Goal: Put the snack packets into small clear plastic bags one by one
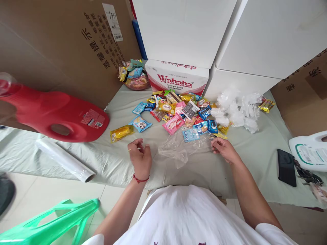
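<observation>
My left hand (140, 157) hovers over the front of the cloth, fingers loosely curled and thumb apart, with nothing visible in it. Nearest to it are a yellow snack packet (122, 133) and a light blue snack packet (140, 123). My right hand (222, 149) is closed in a pinch at the right end of a clear plastic bag (176, 153); what the fingertips hold is too small to make out. On the bag's far part rests a pale blue packet (190, 135). Behind lies a heap of wrapped snacks, among them a pink packet (173, 124) and a grey-white packet (190, 109).
Crumpled clear bags (236, 107) lie right of the heap. A Wahaha carton (176, 78) and a snack bowl (136, 84) stand behind. Leftward are a red jug (61, 115) and a plastic film roll (66, 160); rightward, a phone (286, 167) and a white bottle (310, 151).
</observation>
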{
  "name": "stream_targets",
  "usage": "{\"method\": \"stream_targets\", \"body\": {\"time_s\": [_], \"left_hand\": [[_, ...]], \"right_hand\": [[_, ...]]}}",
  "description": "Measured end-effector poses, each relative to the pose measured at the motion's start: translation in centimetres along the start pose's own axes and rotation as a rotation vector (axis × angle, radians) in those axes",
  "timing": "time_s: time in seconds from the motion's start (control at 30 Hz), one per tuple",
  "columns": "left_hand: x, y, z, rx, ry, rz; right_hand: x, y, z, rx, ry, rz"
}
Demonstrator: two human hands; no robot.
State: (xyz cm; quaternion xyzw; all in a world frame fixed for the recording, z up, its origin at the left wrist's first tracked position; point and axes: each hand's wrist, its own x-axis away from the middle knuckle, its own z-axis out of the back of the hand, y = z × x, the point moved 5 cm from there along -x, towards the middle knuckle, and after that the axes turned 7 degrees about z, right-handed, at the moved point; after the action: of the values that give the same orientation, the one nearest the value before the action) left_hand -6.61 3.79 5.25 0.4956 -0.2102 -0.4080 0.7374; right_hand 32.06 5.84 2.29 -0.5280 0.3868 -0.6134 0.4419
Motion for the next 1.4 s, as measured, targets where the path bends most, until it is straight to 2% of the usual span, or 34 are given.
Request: {"method": "stream_targets", "body": {"time_s": [0.03, 0.1, 0.17, 0.2, 0.27, 0.33, 0.4, 0.43, 0.47, 0.53, 0.57, 0.63, 0.67, 0.73, 0.83, 0.93, 1.1, 1.17, 1.23, 1.3, 1.33, 1.4], "left_hand": [[0.1, 1.6, -0.1, 0.0, -0.063, -0.122], [0.7, 4.6, -1.9, 0.025, -0.373, -0.296], [1.1, 6.2, -4.6, 0.028, -0.702, -0.324], [1.1, 6.4, -5.9, 0.016, -0.814, -0.297], [0.6, 5.9, -7.9, -0.011, -0.932, -0.214], [0.3, 4.5, -9.2, -0.027, -1.012, -0.102], [0.5, 2.9, -9.6, -0.028, -1.072, 0.04], [0.9, 2.3, -9.5, -0.025, -1.105, 0.103], [1.4, 1.9, -9.4, -0.017, -1.144, 0.152], [2.7, 1.8, -8.9, 0.013, -1.224, 0.198], [3.2, 1.9, -8.7, 0.027, -1.249, 0.2], [3.7, 2.0, -8.1, 0.04, -1.225, 0.178], [3.6, 1.9, -7.8, 0.038, -1.172, 0.164], [3.1, 1.2, -7.1, 0.009, -1.039, 0.148], [2.3, -0.5, -6.2, -0.062, -0.907, 0.087], [2.4, -1.6, -5.7, -0.168, -0.873, -0.075], [3.1, -2.4, -5.2, -0.339, -0.976, -0.22], [3.1, -2.3, -4.9, -0.339, -1.027, -0.249], [3.1, -2.0, -4.6, -0.314, -1.065, -0.266], [3.0, -1.7, -4.4, -0.266, -1.094, -0.259], [3.0, -1.6, -4.3, -0.233, -1.1, -0.241], [2.6, -1.5, -4.2, -0.157, -1.08, -0.158]], "right_hand": [[0.0, -0.2, -0.3, 0.004, -0.015, 0.013], [-0.1, -0.4, -0.7, 0.015, -0.053, 0.047], [-0.2, -0.4, -0.8, 0.039, -0.106, 0.083], [-0.3, -0.4, -0.7, 0.064, -0.133, 0.099], [-0.4, -0.6, 0.0, 0.186, -0.136, 0.151], [-0.2, -1.8, 1.3, 0.401, 0.004, 0.26], [0.7, -3.8, 1.5, 0.597, 0.149, 0.412], [1.2, -4.8, 0.8, 0.652, 0.151, 0.486], [1.6, -5.5, -0.5, 0.677, 0.083, 0.55], [2.2, -6.1, -4.3, 0.682, -0.194, 0.639], [2.4, -6.0, -6.2, 0.68, -0.327, 0.66], [2.6, -5.3, -8.8, 0.677, -0.499, 0.673], [2.6, -4.9, -9.4, 0.665, -0.539, 0.677], [2.9, -4.2, -9.0, 0.609, -0.561, 0.686], [4.1, -3.1, -5.7, 0.501, -0.528, 0.639], [6.1, -1.1, -1.7, 0.479, -0.46, 0.521], [8.5, 2.4, 3.1, 0.61, -0.389, 0.422], [8.3, 2.0, 4.7, 0.688, -0.284, 0.417], [7.5, 0.0, 5.3, 0.752, -0.115, 0.455], [6.6, -2.7, 3.5, 0.776, -0.032, 0.559], [6.2, -3.9, 1.5, 0.773, -0.067, 0.635], [5.7, -5.4, -4.3, 0.759, -0.302, 0.792]]}}
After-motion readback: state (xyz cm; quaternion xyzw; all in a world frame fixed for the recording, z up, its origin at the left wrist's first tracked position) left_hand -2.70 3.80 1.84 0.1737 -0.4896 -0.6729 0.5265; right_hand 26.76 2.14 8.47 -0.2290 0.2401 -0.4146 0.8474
